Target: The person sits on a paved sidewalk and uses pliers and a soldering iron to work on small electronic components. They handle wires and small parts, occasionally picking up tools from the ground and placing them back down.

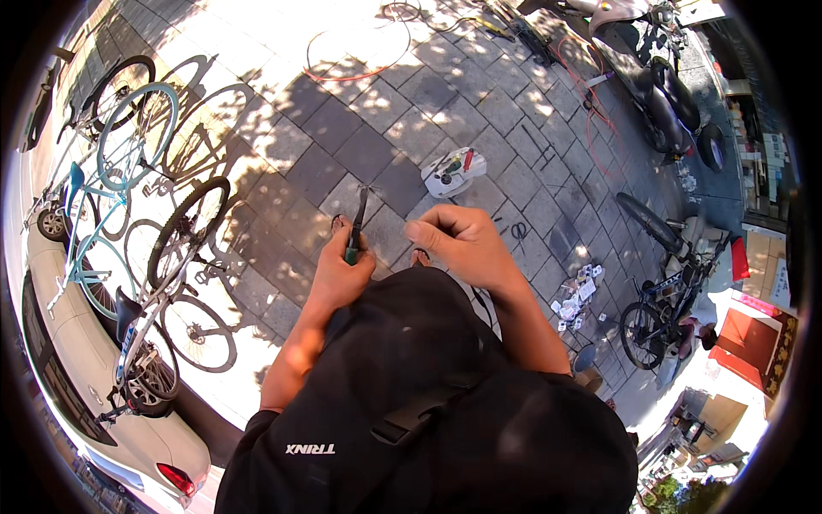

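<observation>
My left hand (342,267) is wrapped round a green-handled tool with a long dark shaft (360,210). The shaft points away from me, and thin bits show at its far end; its exact kind is unclear. To the right, my right hand (462,244) is closed, thumb and forefinger pressed together at chest height. Whatever it may pinch is hidden or too small to name. The two hands are apart. Beyond the right hand, a white tray (441,184) on the paving carries several tools, one of them with a red handle (468,159).
A turquoise bicycle (101,195), a dark-tyred bicycle (163,291) and a beige car (73,343) stand at left. Right are another bicycle (664,295), small packets (578,295) and a motor scooter (664,107). An orange hose (360,79) curls across the far paving.
</observation>
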Tool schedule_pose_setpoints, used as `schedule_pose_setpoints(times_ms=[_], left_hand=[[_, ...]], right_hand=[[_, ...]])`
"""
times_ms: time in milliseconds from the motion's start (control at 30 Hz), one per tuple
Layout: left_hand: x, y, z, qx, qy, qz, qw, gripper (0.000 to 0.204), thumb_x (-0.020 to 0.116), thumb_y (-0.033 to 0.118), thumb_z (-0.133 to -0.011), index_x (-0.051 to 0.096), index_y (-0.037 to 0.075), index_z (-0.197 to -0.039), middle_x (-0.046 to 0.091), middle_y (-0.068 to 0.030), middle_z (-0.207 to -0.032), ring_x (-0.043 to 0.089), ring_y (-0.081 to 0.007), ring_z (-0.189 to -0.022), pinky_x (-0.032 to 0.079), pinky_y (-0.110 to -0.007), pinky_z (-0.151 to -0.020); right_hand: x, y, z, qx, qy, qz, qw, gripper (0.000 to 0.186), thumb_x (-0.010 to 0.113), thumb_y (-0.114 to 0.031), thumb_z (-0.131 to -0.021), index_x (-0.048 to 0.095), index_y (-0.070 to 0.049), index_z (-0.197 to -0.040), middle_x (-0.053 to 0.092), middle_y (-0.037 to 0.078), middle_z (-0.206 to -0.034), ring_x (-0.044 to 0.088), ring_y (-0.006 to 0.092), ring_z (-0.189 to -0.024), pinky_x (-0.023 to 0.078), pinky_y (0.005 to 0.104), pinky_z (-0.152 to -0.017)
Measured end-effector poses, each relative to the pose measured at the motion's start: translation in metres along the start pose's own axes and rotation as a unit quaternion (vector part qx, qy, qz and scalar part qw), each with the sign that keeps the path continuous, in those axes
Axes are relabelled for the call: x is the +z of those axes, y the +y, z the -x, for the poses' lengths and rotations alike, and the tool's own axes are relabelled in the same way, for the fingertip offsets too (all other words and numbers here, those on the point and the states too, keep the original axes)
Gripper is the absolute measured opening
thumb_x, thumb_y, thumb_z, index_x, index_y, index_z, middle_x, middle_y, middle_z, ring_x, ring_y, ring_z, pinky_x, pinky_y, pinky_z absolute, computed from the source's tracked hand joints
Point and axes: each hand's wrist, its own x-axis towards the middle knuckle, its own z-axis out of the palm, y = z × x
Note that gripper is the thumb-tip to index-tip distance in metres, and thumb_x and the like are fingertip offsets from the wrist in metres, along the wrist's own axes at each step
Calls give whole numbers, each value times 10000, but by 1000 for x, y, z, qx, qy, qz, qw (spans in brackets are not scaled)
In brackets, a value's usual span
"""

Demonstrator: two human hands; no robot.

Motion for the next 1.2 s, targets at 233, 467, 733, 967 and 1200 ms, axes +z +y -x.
schedule_pose_setpoints(times_ms=[233,467,733,967,1200], left_hand=[[-43,54,-76,-8,-215,-70,974,168,725,119,-881,591,34,-938,566,-25,-786,532,-137,-766,463,-339,-715],[-37,80,-108,25,-293,-131,947,173,716,127,-885,589,28,-949,580,-57,-803,555,-166,-791,477,-363,-740],[-19,100,-119,9,-373,-98,923,196,731,137,-878,599,25,-970,599,-63,-825,575,-181,-816,489,-367,-761],[-3,111,-114,8,-412,-93,906,201,733,132,-872,616,22,-993,612,-79,-852,584,-194,-832,493,-375,-778],[4,109,-115,13,-438,-111,892,210,729,139,-879,611,16,-1001,611,-87,-856,583,-203,-827,493,-375,-776]], right_hand=[[12,-16,-44,-112,296,-54,947,373,748,-189,-1033,674,55,-1305,678,2,-985,604,69,-886,515,241,-807],[2,-11,-45,-87,333,-55,937,312,716,-158,-1039,706,47,-1274,732,52,-1010,673,102,-906,549,264,-778],[-14,-7,-34,-81,336,-108,932,254,700,-125,-1034,730,46,-1221,744,78,-1011,721,143,-892,578,289,-749],[-31,8,-19,-42,300,-351,886,227,705,-174,-1036,733,31,-1129,736,90,-944,737,183,-814,609,333,-703],[-44,22,-10,25,261,-436,861,225,727,-233,-1029,696,-27,-942,729,90,-848,718,206,-673,616,370,-583]])
